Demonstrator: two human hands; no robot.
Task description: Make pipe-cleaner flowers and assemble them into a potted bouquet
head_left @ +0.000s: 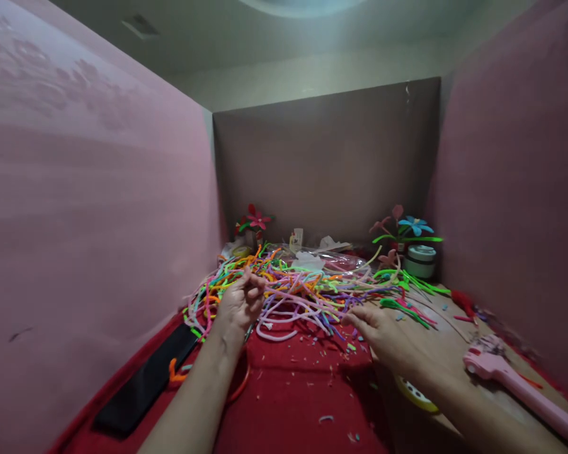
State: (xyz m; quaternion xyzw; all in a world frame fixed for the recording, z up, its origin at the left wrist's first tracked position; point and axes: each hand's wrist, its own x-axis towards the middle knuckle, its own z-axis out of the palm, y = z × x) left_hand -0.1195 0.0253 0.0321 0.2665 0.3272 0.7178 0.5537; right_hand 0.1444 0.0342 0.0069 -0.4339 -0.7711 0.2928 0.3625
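A tangled heap of colourful pipe cleaners point(293, 299) spreads across the far part of the red cloth. My left hand point(243, 299) is over the left side of the heap, palm turned up and fingers curled; what they hold, if anything, is not visible. At the heap's right front edge, my right hand point(372, 325) has thumb and fingers pinched together. Pipe cleaner ends lie close to those fingertips, but whether one is gripped I cannot tell. Green pipe cleaners point(407, 310) lie just beyond the right hand. An orange-red loop point(241, 381) shows beside my left forearm.
A black phone-like slab point(144, 384) lies left. A pink tool with a long handle point(506, 372) and a yellow round object point(419, 397) lie right. Pipe-cleaner flowers point(414, 226) and a lidded pot point(420, 260) stand at the back. Pink walls point(99, 208) flank the cloth point(293, 403), strewn with scraps.
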